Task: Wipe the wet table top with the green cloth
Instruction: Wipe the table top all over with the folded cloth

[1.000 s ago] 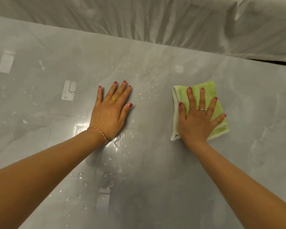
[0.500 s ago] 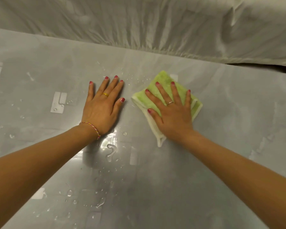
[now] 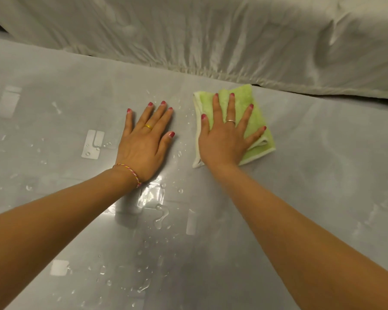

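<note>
Green cloth (image 3: 253, 113) swings back out to the far edge of the table (image 3: 323, 166), at about one o'clock from the person.

Half a second ago the right hand (image 3: 224, 137) had swept the folded cloth in close beside the left hand (image 3: 143, 142); now it presses it flat, fingers spread, farther off and nearer the draped white sheet (image 3: 211, 36). The left hand lies open and empty, palm down, bracing. The strip between the hands looks partly cleared, yet droplets (image 3: 161, 215) crowd the surface at six o'clock, so I judge most of the wiping is yet to come.
</note>
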